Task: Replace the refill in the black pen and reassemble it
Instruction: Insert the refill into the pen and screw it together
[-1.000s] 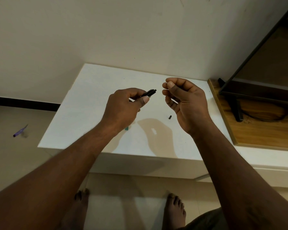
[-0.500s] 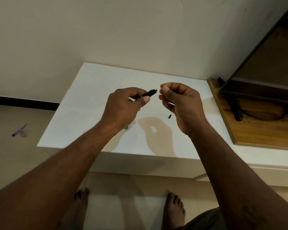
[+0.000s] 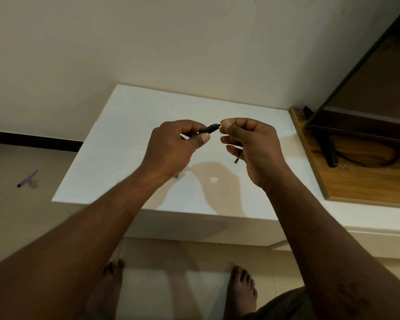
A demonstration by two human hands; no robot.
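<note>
My left hand (image 3: 173, 146) grips the black pen barrel (image 3: 210, 128) above the white table (image 3: 129, 125), the barrel's open end pointing right. My right hand (image 3: 252, 144) pinches a small pale part (image 3: 221, 123), likely the refill end, right at that open end; most of it is hidden by the fingers. A small black pen piece (image 3: 236, 160) lies on the table beneath my right hand. A bit of green (image 3: 176, 177) shows on the table under my left wrist.
A wooden board (image 3: 356, 181) with a black stand and cable sits at the table's right. A purple object (image 3: 27, 179) lies on the floor to the left. The wall runs behind the table. My bare feet are below the table's front edge.
My right hand has moved left until its fingertips meet the open end of the barrel. My left hand has held the barrel nearly still.
</note>
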